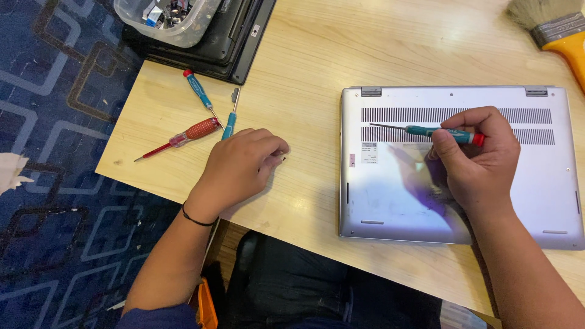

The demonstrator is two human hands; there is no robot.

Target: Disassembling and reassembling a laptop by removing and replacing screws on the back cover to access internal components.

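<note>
A silver laptop [396, 201] lies upside down on the wooden table [317, 67], vent slots toward the far side. My right hand [475, 158] hovers over its base, gripping a teal precision screwdriver [439, 132] with a red cap, its tip pointing left above the vents. My left hand [241, 167] rests on the table left of the laptop, fingertips pinched on something tiny and dark, probably a screw [284, 158].
Three screwdrivers lie at the table's left: a red-handled one [186, 135], a teal one [198, 90] and another teal one [230, 122]. A black laptop [225, 42] bears a clear plastic tub [167, 21] of parts. A yellow-handled brush [557, 27] sits top right. Blue patterned carpet [55, 152] lies left.
</note>
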